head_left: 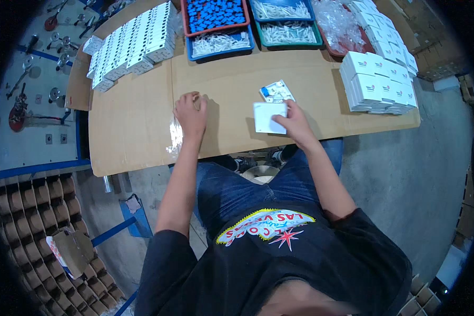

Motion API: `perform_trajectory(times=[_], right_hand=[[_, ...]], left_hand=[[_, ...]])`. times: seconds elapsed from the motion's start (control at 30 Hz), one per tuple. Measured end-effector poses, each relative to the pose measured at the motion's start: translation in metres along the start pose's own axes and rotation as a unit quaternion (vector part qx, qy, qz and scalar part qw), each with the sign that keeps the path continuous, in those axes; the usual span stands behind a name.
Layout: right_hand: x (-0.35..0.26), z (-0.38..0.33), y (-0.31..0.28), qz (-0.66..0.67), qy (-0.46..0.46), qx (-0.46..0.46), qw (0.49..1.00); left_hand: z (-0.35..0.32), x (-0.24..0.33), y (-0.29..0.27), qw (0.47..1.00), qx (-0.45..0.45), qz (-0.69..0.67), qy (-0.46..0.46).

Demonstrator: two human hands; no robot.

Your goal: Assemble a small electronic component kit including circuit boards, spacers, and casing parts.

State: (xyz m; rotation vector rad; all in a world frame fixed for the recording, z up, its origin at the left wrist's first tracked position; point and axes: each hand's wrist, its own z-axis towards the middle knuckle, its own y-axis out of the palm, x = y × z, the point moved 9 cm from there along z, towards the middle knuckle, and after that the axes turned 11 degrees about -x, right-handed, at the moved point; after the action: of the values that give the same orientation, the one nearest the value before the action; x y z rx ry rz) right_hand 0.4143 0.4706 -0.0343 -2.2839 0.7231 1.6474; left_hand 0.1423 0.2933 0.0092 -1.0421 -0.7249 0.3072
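Beyond the black shirt (332, 253), right fingers (292, 108) pinch a white square's (266, 117) right edge.

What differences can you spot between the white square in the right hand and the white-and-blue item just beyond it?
The white square is held in the right hand; the white-and-blue item lies on the cardboard.
The white square's upper face is almost plain; the white-and-blue item shows a blue patch and other markings.
Shared: both are mostly white.
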Motion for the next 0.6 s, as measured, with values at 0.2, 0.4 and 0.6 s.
perform_trajectory(times=[0.2, 0.4, 0.6], right_hand=[[0.008, -0.065, -0.076, 0.334, -0.075, 0.093, 0.935], [0.009, -0.082, -0.109, 0.427, -0.12, 0.08, 0.893], [0.009, -0.093, -0.116, 0.451, -0.138, 0.081, 0.878]], left_hand=[[-0.045, 0.122, 0.05, 0.974, -0.154, -0.12, -0.112], [-0.029, 0.2, 0.072, 0.99, -0.094, -0.065, -0.087], [-0.023, 0.216, 0.097, 0.985, -0.161, -0.052, -0.011]])
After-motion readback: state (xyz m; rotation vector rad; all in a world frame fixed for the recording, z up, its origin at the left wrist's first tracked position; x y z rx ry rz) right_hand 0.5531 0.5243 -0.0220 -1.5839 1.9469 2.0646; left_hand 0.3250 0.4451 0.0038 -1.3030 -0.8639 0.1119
